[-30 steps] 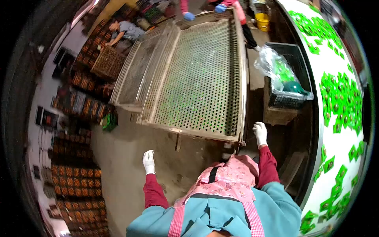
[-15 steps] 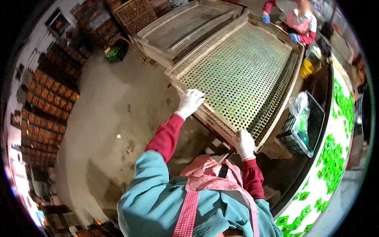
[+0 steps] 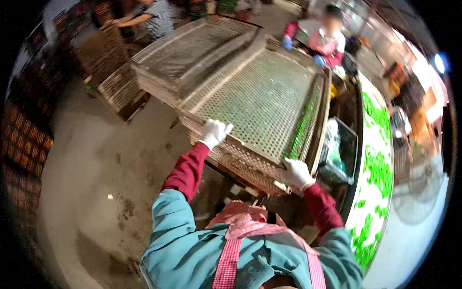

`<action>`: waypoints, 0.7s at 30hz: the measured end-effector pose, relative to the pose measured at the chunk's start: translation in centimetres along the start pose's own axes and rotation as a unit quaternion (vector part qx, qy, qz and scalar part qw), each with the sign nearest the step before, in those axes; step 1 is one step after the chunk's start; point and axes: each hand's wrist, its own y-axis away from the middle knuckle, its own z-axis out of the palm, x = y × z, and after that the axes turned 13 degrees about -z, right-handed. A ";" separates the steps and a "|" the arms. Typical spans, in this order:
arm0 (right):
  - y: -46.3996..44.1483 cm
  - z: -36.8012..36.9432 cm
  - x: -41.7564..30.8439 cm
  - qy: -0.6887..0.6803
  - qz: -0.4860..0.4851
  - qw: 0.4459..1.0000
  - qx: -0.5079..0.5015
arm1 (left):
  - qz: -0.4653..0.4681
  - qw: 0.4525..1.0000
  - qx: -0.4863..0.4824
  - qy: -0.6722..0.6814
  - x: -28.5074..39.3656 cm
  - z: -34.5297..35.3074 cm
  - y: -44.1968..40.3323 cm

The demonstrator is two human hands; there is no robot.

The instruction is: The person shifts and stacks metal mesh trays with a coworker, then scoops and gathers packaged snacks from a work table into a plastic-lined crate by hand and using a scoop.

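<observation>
A large perforated tray (image 3: 260, 96) with raised edges lies in front of me. My left hand (image 3: 215, 133), in a white glove, is closed over the left part of its near rim. At the near right corner, my white-gloved right hand (image 3: 297, 173) grips the same rim. Small bright green pieces (image 3: 302, 127) lie along the tray's right side. Beneath the near rim shows another holed layer (image 3: 240, 168); I cannot tell whether it touches the tray. At the far end, a co-worker's blue-gloved hands (image 3: 287, 43) are at the tray's edge.
A second perforated tray (image 3: 192, 48) stands to the left. On the right are a dark crate (image 3: 349, 144) with plastic bags and a white belt (image 3: 356, 197) strewn with green pieces. Another person (image 3: 156, 21) is beside a stack of woven trays (image 3: 120, 86) at the back left.
The view has turned and shifted. The tray's near end appears raised, showing the holed layer below it. Green pieces now gather along its right side. Both my hands keep hold of the rim.
</observation>
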 end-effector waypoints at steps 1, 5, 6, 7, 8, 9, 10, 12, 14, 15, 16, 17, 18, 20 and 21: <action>0.4 -0.4 -0.4 0.044 -0.028 0.999 -0.010 | 0.147 0.978 0.147 0.021 -0.6 -0.4 0.2; -0.6 -3.5 -3.9 0.038 0.011 0.997 -0.068 | 0.099 0.994 0.018 0.042 -2.0 -4.2 0.2; -2.0 -5.4 -4.6 0.040 0.008 0.997 -0.064 | 0.138 0.986 0.055 0.081 -2.9 -3.7 -1.2; -2.5 -6.4 -5.4 0.051 0.029 0.993 -0.100 | 0.139 0.986 0.014 0.088 -3.2 -4.1 -1.3; -3.0 -6.8 -5.7 0.048 0.034 0.993 -0.105 | 0.162 0.980 0.031 0.108 -3.5 -4.0 -1.6; -3.3 -7.0 -6.1 0.045 0.041 0.992 -0.108 | 0.187 0.972 0.047 0.131 -3.8 -3.9 -1.9; -4.0 -6.3 -7.2 0.052 0.062 0.990 -0.116 | 0.200 0.968 0.049 0.145 -4.8 -3.3 -2.0; -4.2 -6.0 -7.4 0.052 0.086 0.990 -0.098 | 0.182 0.974 -0.028 0.134 -5.2 -3.4 -2.1; -4.4 -5.4 -8.1 0.056 0.123 0.987 -0.087 | 0.206 0.964 -0.042 0.164 -5.2 -4.0 -2.5; -4.6 -5.3 -8.2 0.056 0.135 0.984 -0.102 | 0.212 0.959 -0.059 0.177 -5.4 -3.4 -2.8; -4.8 -5.0 -8.3 0.071 0.141 0.982 -0.103 | 0.232 0.954 -0.063 0.180 -5.7 -3.1 -3.1; -4.9 -4.9 -8.7 0.084 0.151 0.979 -0.106 | 0.254 0.946 -0.072 0.185 -6.0 -2.9 -3.6; -4.6 -4.4 -8.4 0.079 0.162 0.978 -0.109 | 0.263 0.942 -0.086 0.188 -5.6 -3.3 -3.6; -3.1 -2.7 -7.3 0.070 0.183 0.974 -0.114 | 0.302 0.928 -0.121 0.179 -4.5 -4.0 -3.5; -2.4 -2.0 -6.7 0.070 0.193 0.973 -0.103 | 0.322 0.921 -0.137 0.168 -3.8 -4.0 -3.5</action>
